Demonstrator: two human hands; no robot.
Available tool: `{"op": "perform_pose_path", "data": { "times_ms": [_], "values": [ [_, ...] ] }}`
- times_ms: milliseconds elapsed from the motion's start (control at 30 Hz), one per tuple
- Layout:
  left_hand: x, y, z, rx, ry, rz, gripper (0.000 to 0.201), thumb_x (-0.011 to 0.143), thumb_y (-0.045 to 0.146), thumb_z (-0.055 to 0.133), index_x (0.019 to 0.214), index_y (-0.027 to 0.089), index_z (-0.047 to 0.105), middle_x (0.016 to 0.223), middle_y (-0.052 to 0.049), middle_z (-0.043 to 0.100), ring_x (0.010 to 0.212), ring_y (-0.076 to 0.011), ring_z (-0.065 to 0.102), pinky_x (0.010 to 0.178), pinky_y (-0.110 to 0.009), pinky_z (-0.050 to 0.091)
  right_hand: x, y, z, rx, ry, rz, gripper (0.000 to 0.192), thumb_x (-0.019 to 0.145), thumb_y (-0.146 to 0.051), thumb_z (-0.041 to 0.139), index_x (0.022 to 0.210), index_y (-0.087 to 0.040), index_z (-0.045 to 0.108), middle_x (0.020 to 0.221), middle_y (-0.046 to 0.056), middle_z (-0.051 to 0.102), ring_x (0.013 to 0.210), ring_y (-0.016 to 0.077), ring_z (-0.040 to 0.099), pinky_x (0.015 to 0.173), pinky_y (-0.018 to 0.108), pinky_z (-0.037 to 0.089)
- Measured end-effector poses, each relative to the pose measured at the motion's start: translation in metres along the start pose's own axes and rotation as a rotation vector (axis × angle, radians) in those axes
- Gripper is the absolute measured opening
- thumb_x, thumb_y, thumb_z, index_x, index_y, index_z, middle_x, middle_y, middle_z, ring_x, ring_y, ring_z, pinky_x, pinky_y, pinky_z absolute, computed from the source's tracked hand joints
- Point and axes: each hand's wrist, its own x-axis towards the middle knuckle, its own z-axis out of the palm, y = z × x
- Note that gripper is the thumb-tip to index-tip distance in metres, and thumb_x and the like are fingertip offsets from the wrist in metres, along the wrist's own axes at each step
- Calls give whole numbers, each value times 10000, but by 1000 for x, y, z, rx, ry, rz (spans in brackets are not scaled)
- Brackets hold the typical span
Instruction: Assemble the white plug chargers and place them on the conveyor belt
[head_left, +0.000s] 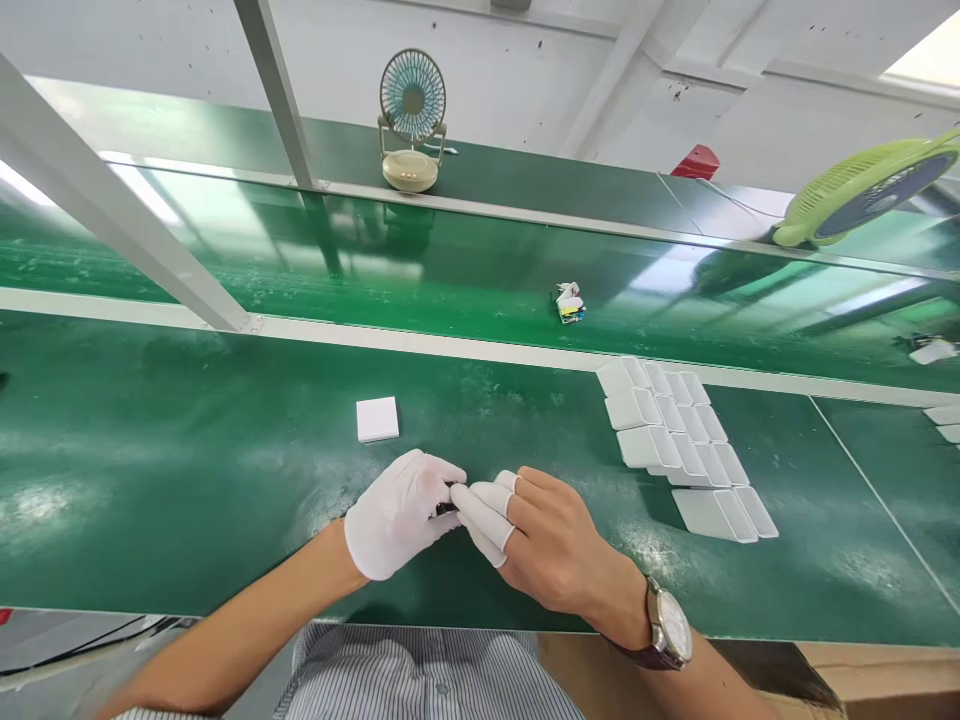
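A striped shirt (pixel 420 680) fills the bottom edge, closest to the lens, with both forearms reaching out from it over the green table (pixel 150 480). Beyond the near surface runs a glossy green belt (pixel 450 270) between pale rails, and a slanted metal beam (pixel 112 220) crosses it on the left.

To the right of the hands lie rows of white plastic trays (pixel 679 440), overlapping one another like tiles. A green fan (pixel 862 190) leans in at the far right, and a small blue fan (pixel 412 120) stands on the far ledge.

The right hand (pixel 544 545), bare but for white finger covers on its tips and a wristwatch (pixel 667 630) at the wrist, meets the left hand (pixel 401 510), which wears a white glove. Their fingertips press together on a small dark part (pixel 447 508), pinched between them just above the table; little of it shows.

A white square pad (pixel 377 418) rests flat beyond the left hand, apart from it. A small crumpled scrap (pixel 570 302) sits on the belt.
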Motion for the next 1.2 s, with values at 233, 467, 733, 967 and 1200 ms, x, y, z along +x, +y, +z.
{"op": "perform_pose_path", "data": {
  "times_ms": [233, 467, 733, 967, 1200],
  "values": [
    [-4, -2, 3, 46, 53, 107, 228, 906, 161, 539, 1119, 205, 470, 908, -44, 690, 680, -165, 653, 663, -342, 551, -5, -7, 7, 13, 21, 11, 271, 850, -61, 538, 960, -229, 720, 639, 20, 527, 609, 180, 424, 524, 341, 303],
    [-6, -5, 6, 49, -2, 59, 158, 878, 149, 567, 1009, 217, 510, 895, -35, 705, 667, -164, 658, 654, -339, 549, -11, -8, 20, 45, 27, 51, 346, 869, -93, 542, 1160, -218, 683, 683, 23, 579, 623, 181, 486, 533, 332, 348],
    [-12, -13, 10, -73, -9, 16, 112, 827, 187, 658, 778, 209, 560, 917, -48, 730, 746, -179, 694, 691, -335, 562, -13, -2, 19, 85, 21, -35, 429, 880, -51, 527, 1246, -236, 653, 750, 37, 629, 746, 202, 581, 581, 330, 377],
    [-7, -7, 8, -65, -120, -94, 167, 803, 221, 697, 692, 215, 572, 840, -41, 702, 732, -196, 682, 683, -354, 560, -18, -3, 22, 93, 20, -24, 393, 867, -48, 564, 1194, -229, 686, 731, 38, 621, 766, 206, 588, 601, 336, 390],
    [-7, -5, 9, -64, -108, -143, 166, 844, 328, 677, 740, 233, 590, 757, -39, 654, 691, -207, 652, 663, -370, 539, -25, -2, 24, 80, -9, -19, 353, 879, -70, 560, 1159, -242, 687, 791, 44, 642, 774, 202, 588, 617, 337, 402]
  ]
}}
